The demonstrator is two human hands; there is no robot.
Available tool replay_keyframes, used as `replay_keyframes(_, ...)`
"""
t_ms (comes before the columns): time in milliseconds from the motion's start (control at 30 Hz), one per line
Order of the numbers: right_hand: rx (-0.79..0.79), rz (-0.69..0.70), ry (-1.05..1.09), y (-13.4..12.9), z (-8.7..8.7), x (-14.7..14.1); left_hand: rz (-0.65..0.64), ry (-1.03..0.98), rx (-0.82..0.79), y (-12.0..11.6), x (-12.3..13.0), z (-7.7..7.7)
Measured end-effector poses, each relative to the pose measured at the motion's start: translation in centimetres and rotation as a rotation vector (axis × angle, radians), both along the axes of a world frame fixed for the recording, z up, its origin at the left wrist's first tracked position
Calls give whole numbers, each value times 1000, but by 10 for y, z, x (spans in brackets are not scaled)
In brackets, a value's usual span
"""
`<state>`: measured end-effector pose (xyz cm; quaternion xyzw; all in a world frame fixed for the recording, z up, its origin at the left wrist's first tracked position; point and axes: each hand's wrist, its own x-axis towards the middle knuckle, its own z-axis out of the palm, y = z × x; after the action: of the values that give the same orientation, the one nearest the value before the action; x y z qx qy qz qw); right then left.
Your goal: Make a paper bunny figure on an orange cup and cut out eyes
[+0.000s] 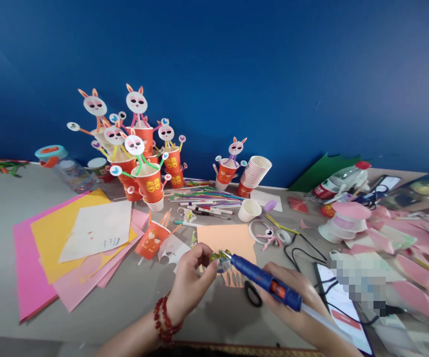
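My right hand (298,292) is wrapped round a blue hot glue gun (253,275), with a pale glue stick (326,320) sticking out of its rear. Between the thumb and fingers of my left hand (190,282) is a small shiny yellow-green piece (222,263); its exact kind is unclear. The gun's metal nozzle points at this piece, close to it; whether they touch I cannot tell. Beneath lies a peach paper sheet (225,235) with cut-outs along its near edge. Black scissors (253,293) lie partly hidden below the gun.
Several red paper cups (149,183) with rabbit faces stand at the back left. A tipped cup (153,240) lies nearer. Stacked cups (255,171), pens (207,210) and a white cup (250,210) sit mid-table. Coloured paper (35,267) lies left; black cable (296,263) and a bottle (337,183) are right.
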<state>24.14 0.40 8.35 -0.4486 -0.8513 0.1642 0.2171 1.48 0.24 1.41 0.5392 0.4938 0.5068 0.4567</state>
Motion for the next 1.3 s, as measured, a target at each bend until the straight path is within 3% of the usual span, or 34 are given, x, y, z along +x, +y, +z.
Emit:
replay_keyframes(367,56,7,14,0,-7,3,-5,-13,-12,1,0,3)
replay_keyframes(1300,-4,6,-5,-1,-4,3,-9,-36,-26,0,1,4)
